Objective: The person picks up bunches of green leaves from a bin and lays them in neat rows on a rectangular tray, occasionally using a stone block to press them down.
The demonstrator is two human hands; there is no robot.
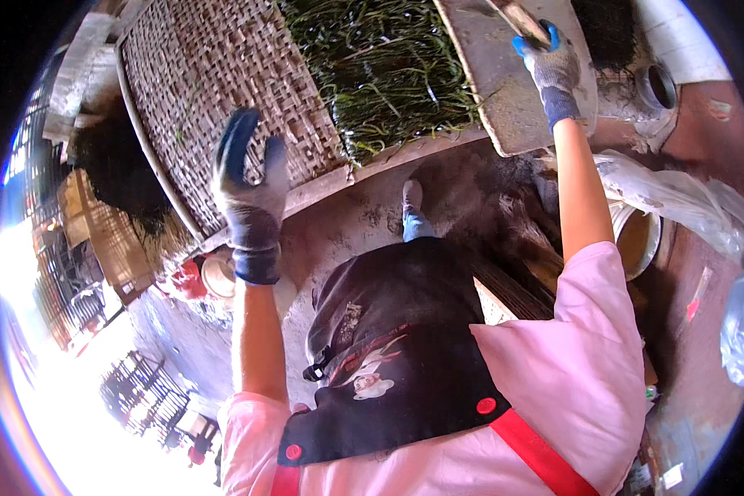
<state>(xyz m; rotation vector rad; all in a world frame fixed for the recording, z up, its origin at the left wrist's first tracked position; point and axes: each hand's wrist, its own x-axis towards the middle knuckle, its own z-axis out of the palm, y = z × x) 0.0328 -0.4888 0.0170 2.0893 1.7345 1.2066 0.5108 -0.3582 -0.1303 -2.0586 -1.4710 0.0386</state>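
Observation:
My right hand (pixel 550 73), in a grey and blue work glove, grips a wooden bar (pixel 521 23) over a flat grey board (pixel 511 102). Whether the bar is fixed to the board cannot be told. My left hand (pixel 251 180), gloved alike, is raised with thumb and fingers apart, holding nothing. Behind it in the view is a woven bamboo mat (pixel 223 74) with a few green scraps on it. A layer of dark green, wet-looking leafy strands (pixel 390 74) lies between the mat and the board. A few strands reach the board's edge.
A pale rail (pixel 310 197) edges the near side of the mat and strands. At right are a round metal opening (pixel 659 87), crumpled clear plastic sheeting (pixel 676 189) and a bucket (pixel 638 239). A pale basin (pixel 218 276) sits at left. My foot (pixel 412 195) is below the rail.

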